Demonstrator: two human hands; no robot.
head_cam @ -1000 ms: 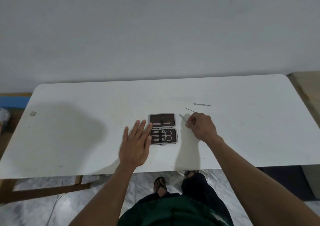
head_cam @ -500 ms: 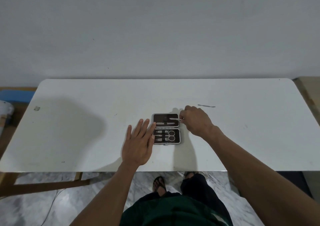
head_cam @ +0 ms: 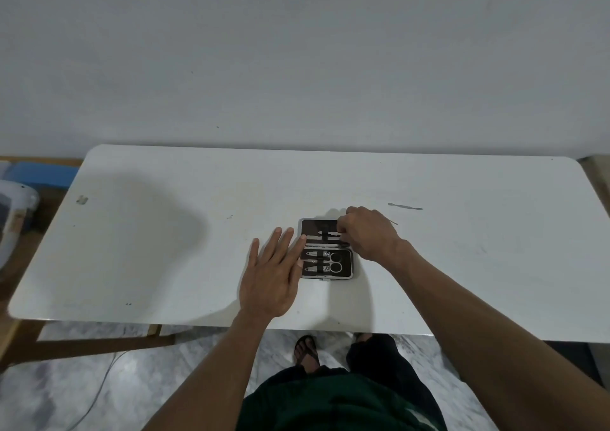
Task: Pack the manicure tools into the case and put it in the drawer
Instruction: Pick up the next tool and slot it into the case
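An open dark manicure case (head_cam: pixel 317 226) with a metal rim lies at the middle of the white table (head_cam: pixel 165 232). Its near half holds scissors (head_cam: pixel 333 262) and two clippers under a strap. Slim tools sit in its far half. My left hand (head_cam: pixel 274 272) lies flat, fingers spread, its tips pressing the case's left edge. My right hand (head_cam: pixel 366 232) is at the far half's right end, fingers pinched on a thin metal tool that is mostly hidden. A flat metal tool (head_cam: pixel 405 206) lies loose to the right, and a thin pick's tip (head_cam: pixel 393 222) shows beside my right hand.
The table stands against a plain grey wall. A blue box (head_cam: pixel 39 173) and a pale container (head_cam: pixel 13 206) sit off its left end. My legs and a sandalled foot (head_cam: pixel 307 351) are below the near edge, on a marble floor. No drawer is in view.
My right hand has moved left from the table beside the case to the case's far half, carrying the thin tool. My left hand has stayed on the case's left edge.
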